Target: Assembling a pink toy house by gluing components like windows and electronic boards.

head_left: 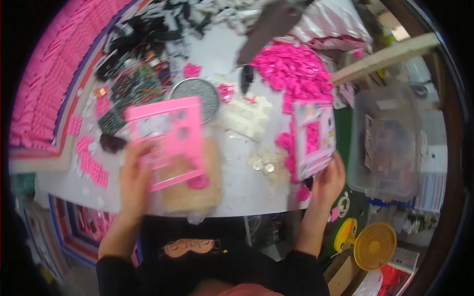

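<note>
Hands over a cluttered white worktable (247, 187): left hand (134, 172) grips a flat pink plastic frame panel (168, 140) by its lower edge, right hand (328, 180) clasps a boxy pink plastic toy housing (313, 138) from beneath; both look light, rigid, smooth, best held at the rims.

Round tin (196, 93) behind left panel (168, 140), bin (390, 143) right of table (237, 182)

We see a pink frame (170, 143) of smooth plastic | pink boxed panel (314, 138), glossy plastic | round lid (197, 91), dull grey metal | storage bin (387, 143), clear plastic | desk (247, 185), matt white.
</note>
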